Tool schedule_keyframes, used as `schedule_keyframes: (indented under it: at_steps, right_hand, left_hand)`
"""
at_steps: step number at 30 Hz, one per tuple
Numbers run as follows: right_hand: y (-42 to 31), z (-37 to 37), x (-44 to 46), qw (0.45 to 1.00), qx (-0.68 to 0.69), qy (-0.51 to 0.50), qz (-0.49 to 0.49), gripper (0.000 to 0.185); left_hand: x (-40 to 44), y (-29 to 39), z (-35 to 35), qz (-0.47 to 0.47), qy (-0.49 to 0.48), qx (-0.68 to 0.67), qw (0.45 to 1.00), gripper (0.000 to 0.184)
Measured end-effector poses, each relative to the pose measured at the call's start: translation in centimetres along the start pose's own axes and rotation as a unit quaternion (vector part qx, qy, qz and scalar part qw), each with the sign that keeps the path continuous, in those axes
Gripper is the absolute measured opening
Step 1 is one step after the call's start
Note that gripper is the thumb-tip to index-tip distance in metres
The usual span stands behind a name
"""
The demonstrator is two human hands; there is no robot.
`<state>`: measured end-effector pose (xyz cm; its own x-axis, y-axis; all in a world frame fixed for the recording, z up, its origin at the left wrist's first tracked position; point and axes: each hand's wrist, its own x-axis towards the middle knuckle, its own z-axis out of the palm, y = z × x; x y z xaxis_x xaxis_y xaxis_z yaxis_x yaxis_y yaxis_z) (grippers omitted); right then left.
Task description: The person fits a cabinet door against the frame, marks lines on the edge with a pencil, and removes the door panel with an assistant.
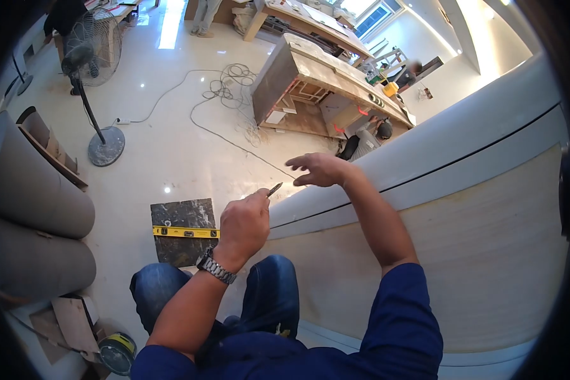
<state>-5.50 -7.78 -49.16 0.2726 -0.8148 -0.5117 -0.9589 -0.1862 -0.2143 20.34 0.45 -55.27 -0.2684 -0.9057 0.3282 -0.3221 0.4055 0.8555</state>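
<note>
Gripping pointed tool [275,189] w/ L hand [244,229]; holding R hand [323,170] splayed, empty, near curved panel [437,139]. Prob. mid-job: have panel up, see no tool contact; can't judge remainder.

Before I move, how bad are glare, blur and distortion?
In the head view, white glare streaks the glossy pale floor, strongest near the top; that same view darkens to black corners, with wide-angle bowing; there too, the bare right hand looks slightly blurred, the yellow spirit level fairly sharp.
</note>
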Motion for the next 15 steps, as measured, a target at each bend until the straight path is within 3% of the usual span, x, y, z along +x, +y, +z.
schedule_keyframes:
  at_steps: [3, 6, 7, 10, 13, 15]
  right_hand:
    - [-3.1, 0.9, 0.0, 0.988, 0.017, 0.043, -0.147, 0.049]
    - [-5.9, 0.3, -0.1, 0.984, 0.074, -0.066, -0.149, 0.038]
    - [-6.7, 0.2, -0.4, 0.987, 0.031, -0.071, -0.137, 0.03]
    - [-7.1, -0.5, -0.7, 0.986, 0.096, -0.108, -0.08, 0.028]
    - [-7.4, -2.0, -1.9, 0.992, 0.08, -0.097, -0.02, 0.025]
    - [-4.7, -2.0, -1.7, 0.996, 0.065, -0.043, -0.035, 0.023]
  left_hand:
    - [-0.1, -0.3, -0.1, -0.022, 0.027, -0.031, 0.999, 0.021]
    - [-0.1, -0.5, -0.5, -0.047, 0.021, -0.053, 0.997, 0.021]
    - [-0.1, -0.8, -0.4, -0.065, 0.019, -0.09, 0.994, 0.021]
    - [0.0, -1.7, 0.0, -0.122, 0.016, -0.205, 0.971, 0.02]
    - [0.4, -1.9, -0.6, -0.172, 0.03, -0.287, 0.942, 0.019]
    - [0.8, -2.0, -1.4, -0.19, 0.055, -0.296, 0.935, 0.019]
